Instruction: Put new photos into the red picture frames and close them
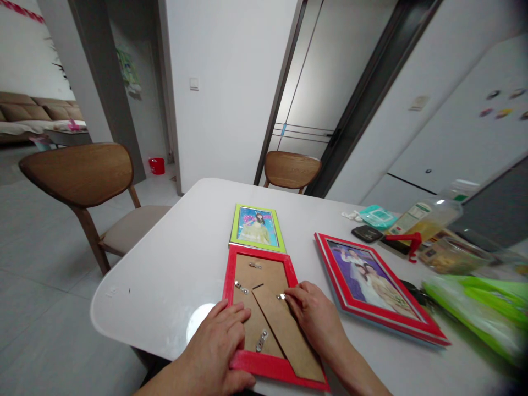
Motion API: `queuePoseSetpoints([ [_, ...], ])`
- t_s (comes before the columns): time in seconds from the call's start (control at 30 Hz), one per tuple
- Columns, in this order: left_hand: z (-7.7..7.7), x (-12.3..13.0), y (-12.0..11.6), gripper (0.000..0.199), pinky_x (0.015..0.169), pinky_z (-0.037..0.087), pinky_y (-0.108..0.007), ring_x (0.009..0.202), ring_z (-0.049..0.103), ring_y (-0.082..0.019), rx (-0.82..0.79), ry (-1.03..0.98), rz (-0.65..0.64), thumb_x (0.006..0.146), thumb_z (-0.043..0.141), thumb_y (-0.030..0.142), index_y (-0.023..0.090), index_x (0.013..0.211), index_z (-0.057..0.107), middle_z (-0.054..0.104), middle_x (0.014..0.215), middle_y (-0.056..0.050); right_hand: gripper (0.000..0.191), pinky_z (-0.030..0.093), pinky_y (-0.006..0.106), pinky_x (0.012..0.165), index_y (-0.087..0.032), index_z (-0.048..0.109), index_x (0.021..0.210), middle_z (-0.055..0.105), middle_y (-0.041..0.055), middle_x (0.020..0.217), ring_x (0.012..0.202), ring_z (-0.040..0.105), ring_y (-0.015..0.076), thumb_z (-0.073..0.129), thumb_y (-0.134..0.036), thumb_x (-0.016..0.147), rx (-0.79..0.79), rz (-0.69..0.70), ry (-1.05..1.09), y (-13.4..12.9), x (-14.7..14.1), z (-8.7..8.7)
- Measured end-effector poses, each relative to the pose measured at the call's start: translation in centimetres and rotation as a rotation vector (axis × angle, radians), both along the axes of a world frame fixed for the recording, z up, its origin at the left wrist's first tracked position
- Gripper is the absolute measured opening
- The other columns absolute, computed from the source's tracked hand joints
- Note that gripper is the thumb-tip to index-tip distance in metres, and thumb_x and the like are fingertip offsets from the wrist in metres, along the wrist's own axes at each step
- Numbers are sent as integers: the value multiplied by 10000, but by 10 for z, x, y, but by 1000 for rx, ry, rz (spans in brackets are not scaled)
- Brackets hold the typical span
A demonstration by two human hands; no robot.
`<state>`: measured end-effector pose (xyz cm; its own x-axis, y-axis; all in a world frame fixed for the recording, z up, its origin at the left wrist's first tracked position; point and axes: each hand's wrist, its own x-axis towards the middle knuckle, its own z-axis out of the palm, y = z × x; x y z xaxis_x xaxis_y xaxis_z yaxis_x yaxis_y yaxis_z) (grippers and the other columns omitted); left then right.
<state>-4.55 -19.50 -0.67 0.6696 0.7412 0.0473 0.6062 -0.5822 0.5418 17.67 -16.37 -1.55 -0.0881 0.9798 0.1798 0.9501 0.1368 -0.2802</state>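
Note:
A red picture frame lies face down on the white table, its brown backing board and stand flap showing. Small metal clips sit around the board; one is at the top, one at the left, one near the bottom. My left hand rests over the frame's left edge, fingers slightly apart on the board. My right hand has its fingertips pinched at the right metal clip. Just beyond, a green frame with a picture lies face up, touching or nearly touching the red frame.
Another red frame with a picture lies at the right. Behind it are a black wallet-like object, a wipes pack, a bottle, a clear container and a green bag. Wooden chairs stand around the white table.

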Motion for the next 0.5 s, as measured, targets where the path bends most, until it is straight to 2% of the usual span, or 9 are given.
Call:
queuePoseSetpoints([
  [0.23, 0, 1, 0, 284, 1017, 132, -365, 1152, 358, -203, -2, 3, 12, 567, 701, 295, 176, 757, 526, 453, 1219, -74, 198, 388, 281, 655, -174, 576, 655, 497, 56, 749, 731, 481, 172, 410, -192, 760, 25, 87, 6, 1, 3, -5],
  [0.5, -4, 1, -1, 278, 1009, 152, -392, 1133, 380, -219, 29, -50, 17, 570, 692, 287, 172, 760, 524, 460, 1209, -95, 180, 413, 301, 683, -169, 583, 714, 489, 52, 771, 745, 487, 167, 405, -168, 746, 48, 136, 114, -7, 11, -6],
])
